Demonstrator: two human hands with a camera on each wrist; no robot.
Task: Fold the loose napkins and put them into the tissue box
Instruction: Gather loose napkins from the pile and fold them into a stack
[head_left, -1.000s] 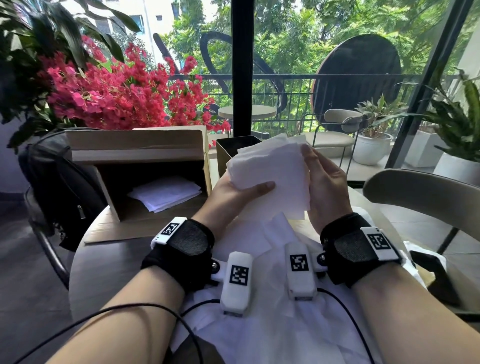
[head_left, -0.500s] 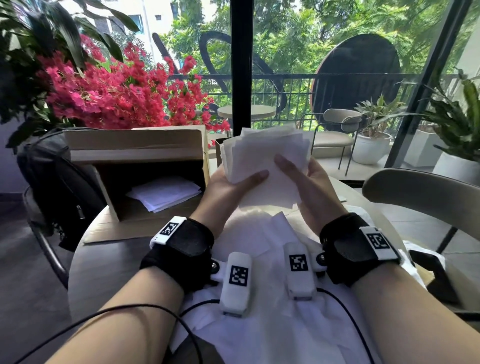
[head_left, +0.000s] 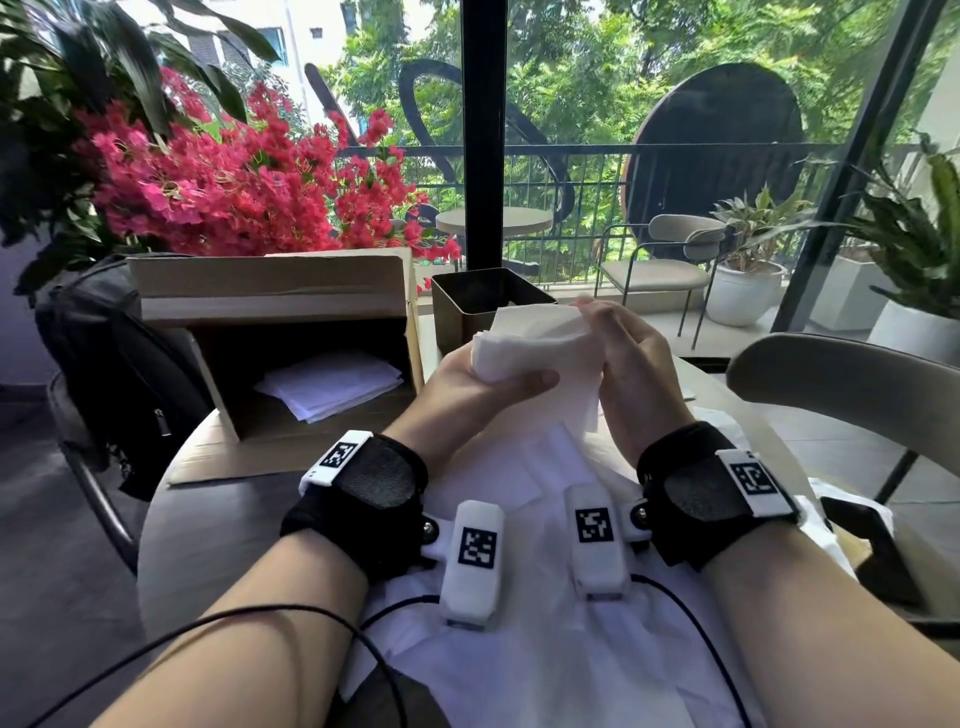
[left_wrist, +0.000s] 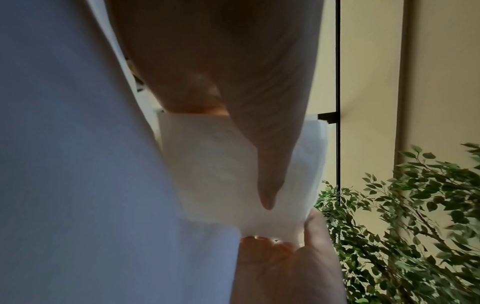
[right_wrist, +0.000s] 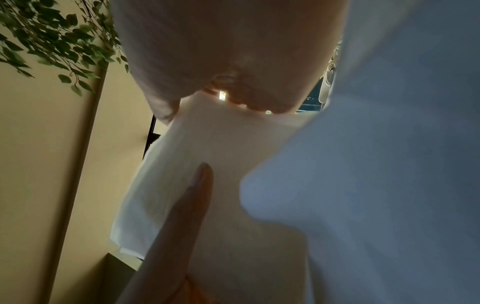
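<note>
A round worktop (head_left: 218, 525) stands by a glass wall, with a balcony and greenery beyond it. On the left, red flowers (head_left: 234, 176) rise behind a cardboard box (head_left: 270, 291) lying on its side, with a few white sheets (head_left: 327, 384) inside. Just right of it stands the dark square tissue box (head_left: 467, 306), open at the top.

In front of that box, both hands hold one napkin (head_left: 530, 338) above the worktop. The left hand (head_left: 467, 384) cups it from below, thumb pressed across its near face; the right hand (head_left: 623, 353) pinches its upper right edge. Half a second ago the napkin stood taller and flatter between the hands; now its top edge has been brought over and down, so a fold is probably being made. More loose napkins (head_left: 545, 649) cover the worktop beneath the wrists, so much folding likely remains.
</note>
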